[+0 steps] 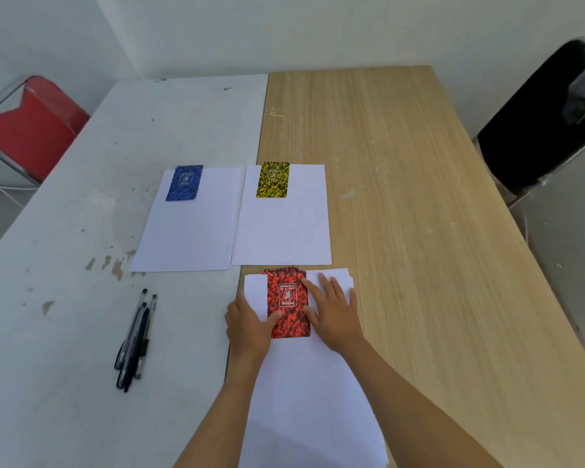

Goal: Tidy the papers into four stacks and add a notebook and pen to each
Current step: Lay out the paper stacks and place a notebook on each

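red notebook [288,304] on near stack [304,383] | left hand [247,327] thumb and right hand [333,314] fingers spread flat at its sides, squaring it | 4 pens [135,342] left of fingers, unplaced

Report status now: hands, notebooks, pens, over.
Both hands flat, steadying red notebook on near stack. Blue and yellow notebooks placed. Pens unplaced, left of stacks.
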